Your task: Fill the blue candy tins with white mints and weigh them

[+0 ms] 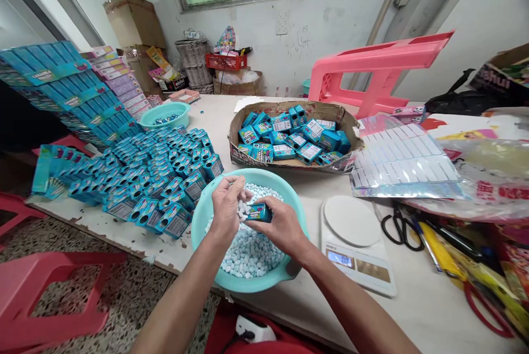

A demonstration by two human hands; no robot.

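A turquoise basin (298,216) full of small pale blue and white candies (256,255) stands at the table's front edge. Above the candies, my right hand (285,227) grips a small blue candy box (258,212) tilted on its side. My left hand (228,202) is closed around some of the candies, right beside the box's end. Several candies show between the left hand and the box. To the left stand rows of similar blue boxes (173,221) with round dark windows. Behind the basin, a low cardboard box (264,165) holds a loose pile of blue boxes.
A white kitchen scale (351,221) sits right of the basin, with black scissors (400,230) farther right. Holographic sheets (405,161) and plastic packaging lie beyond. Stacked display cartons (70,84) rise at the left. Pink plastic stools (372,67) stand behind the table and at lower left.
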